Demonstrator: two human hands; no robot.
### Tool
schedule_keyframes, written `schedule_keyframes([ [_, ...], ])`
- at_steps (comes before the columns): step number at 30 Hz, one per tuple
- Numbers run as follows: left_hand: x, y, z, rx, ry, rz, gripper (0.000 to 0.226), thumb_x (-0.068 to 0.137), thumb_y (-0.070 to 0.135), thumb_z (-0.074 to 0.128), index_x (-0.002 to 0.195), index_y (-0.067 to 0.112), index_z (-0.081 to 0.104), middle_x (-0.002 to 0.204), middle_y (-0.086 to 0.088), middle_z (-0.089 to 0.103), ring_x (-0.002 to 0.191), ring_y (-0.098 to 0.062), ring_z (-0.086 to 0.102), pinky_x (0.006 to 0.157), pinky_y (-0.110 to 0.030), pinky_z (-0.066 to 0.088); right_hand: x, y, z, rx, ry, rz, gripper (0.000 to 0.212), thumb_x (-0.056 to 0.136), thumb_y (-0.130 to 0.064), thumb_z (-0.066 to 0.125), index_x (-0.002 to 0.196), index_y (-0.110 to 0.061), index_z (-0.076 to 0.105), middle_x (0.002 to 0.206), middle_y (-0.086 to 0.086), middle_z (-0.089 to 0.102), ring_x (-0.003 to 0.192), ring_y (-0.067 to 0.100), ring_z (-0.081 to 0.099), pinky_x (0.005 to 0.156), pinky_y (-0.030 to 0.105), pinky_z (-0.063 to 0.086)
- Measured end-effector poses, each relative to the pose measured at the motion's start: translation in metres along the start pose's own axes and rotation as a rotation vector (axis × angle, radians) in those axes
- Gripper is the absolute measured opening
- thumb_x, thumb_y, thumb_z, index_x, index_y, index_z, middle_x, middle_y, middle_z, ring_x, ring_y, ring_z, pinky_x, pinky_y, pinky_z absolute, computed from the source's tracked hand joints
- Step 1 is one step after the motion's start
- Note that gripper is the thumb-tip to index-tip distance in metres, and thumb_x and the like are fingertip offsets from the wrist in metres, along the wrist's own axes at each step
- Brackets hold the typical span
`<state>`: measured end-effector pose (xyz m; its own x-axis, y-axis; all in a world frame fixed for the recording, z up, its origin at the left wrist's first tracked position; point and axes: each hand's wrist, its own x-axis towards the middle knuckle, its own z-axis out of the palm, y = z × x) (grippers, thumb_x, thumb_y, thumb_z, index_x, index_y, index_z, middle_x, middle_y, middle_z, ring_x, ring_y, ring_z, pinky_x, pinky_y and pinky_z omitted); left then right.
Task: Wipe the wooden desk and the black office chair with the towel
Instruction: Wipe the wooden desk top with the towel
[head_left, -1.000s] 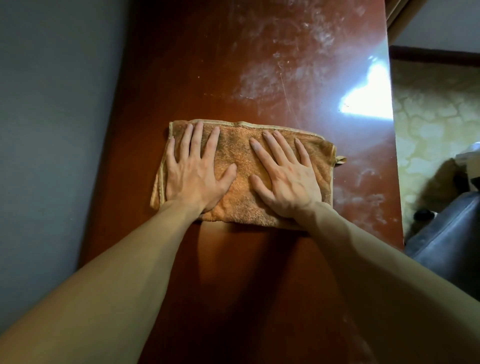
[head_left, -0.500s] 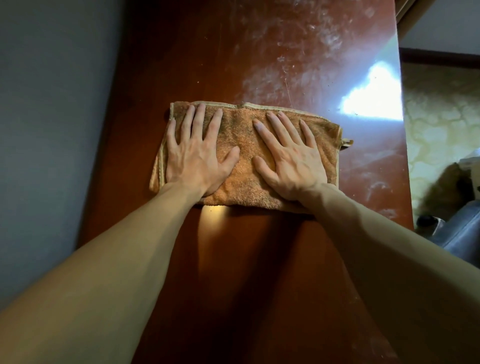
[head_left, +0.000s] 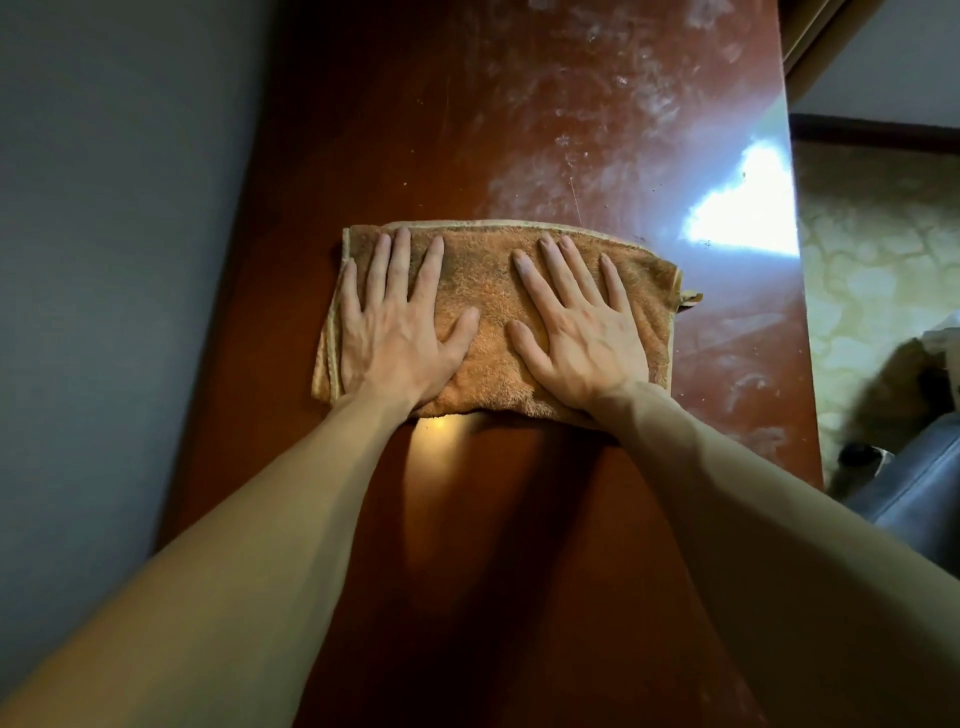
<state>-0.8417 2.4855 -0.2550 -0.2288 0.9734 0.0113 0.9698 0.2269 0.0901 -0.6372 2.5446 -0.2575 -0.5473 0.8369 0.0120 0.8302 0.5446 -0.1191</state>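
Head view: both forearms reach forward over the desk (head_left: 519, 545). The left hand (head_left: 400, 332) and right hand (head_left: 582, 338) lie flat side by side on the towel (head_left: 483, 301), fingers straight and spread, pressing it down without gripping. Compared with a second ago, the towel sits farther forward, its far edge closer to the scratch ahead of the fingertips; the hands keep the same pose. Folded into a rectangle, the towel lies flat with its long axis running left to right, a small loop (head_left: 688, 300) sticking out past the right hand. Right of the right forearm shows the chair (head_left: 924, 499). Beyond the fingertips lie dust smears (head_left: 597, 119).
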Motion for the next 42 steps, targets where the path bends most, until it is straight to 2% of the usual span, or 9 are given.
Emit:
schedule_keyframes([
  [8, -0.08, -0.009, -0.002, 0.006, -0.002, -0.018, 0.08, 0.097, 0.069, 0.022, 0.165, 0.027, 0.013, 0.172, -0.01, 0.009, 0.16, -0.023, 0.003, 0.127, -0.053, 0.004, -0.063, -0.03, 0.002, 0.007, -0.021, -0.036, 0.072, 0.103, -0.061, 0.027, 0.165, -0.027, 0.017, 0.173, 0.005, 0.01, 0.16, 0.022, 0.003, 0.128, 0.053, 0.006],
  [14, -0.139, -0.009, -0.004, 0.009, -0.013, -0.042, 0.079, 0.098, 0.068, 0.022, 0.165, 0.026, 0.012, 0.172, -0.011, 0.009, 0.16, -0.024, 0.002, 0.127, -0.052, 0.002, -0.107, -0.049, 0.002, 0.005, -0.034, -0.051, 0.071, 0.103, -0.061, 0.026, 0.165, -0.029, 0.015, 0.173, 0.005, 0.01, 0.16, 0.021, 0.002, 0.128, 0.052, 0.006],
  [28, -0.31, -0.014, -0.006, 0.003, -0.012, -0.038, 0.08, 0.099, 0.068, 0.023, 0.165, 0.025, 0.011, 0.172, -0.011, 0.009, 0.16, -0.024, 0.003, 0.127, -0.052, 0.002, -0.269, -0.113, 0.01, 0.043, -0.028, -0.041, 0.071, 0.103, -0.061, 0.027, 0.165, -0.028, 0.018, 0.173, 0.005, 0.012, 0.16, 0.021, 0.003, 0.128, 0.052, 0.007],
  [38, -0.435, -0.013, -0.009, 0.022, -0.021, -0.023, 0.08, 0.098, 0.066, 0.03, 0.165, 0.023, 0.018, 0.171, -0.013, 0.015, 0.159, -0.027, 0.009, 0.127, -0.053, 0.006, -0.388, -0.153, 0.013, 0.085, -0.025, -0.044, 0.071, 0.103, -0.06, 0.034, 0.164, -0.026, 0.021, 0.172, 0.006, 0.014, 0.16, 0.022, 0.005, 0.128, 0.052, 0.009],
  [42, -0.46, -0.015, -0.013, 0.045, -0.062, -0.012, 0.081, 0.098, 0.067, 0.025, 0.165, 0.023, 0.015, 0.172, -0.012, 0.012, 0.159, -0.027, 0.006, 0.127, -0.054, 0.005, -0.415, -0.164, 0.012, 0.106, -0.03, -0.021, 0.072, 0.102, -0.06, 0.035, 0.164, -0.026, 0.021, 0.172, 0.006, 0.014, 0.16, 0.022, 0.005, 0.127, 0.052, 0.008],
])
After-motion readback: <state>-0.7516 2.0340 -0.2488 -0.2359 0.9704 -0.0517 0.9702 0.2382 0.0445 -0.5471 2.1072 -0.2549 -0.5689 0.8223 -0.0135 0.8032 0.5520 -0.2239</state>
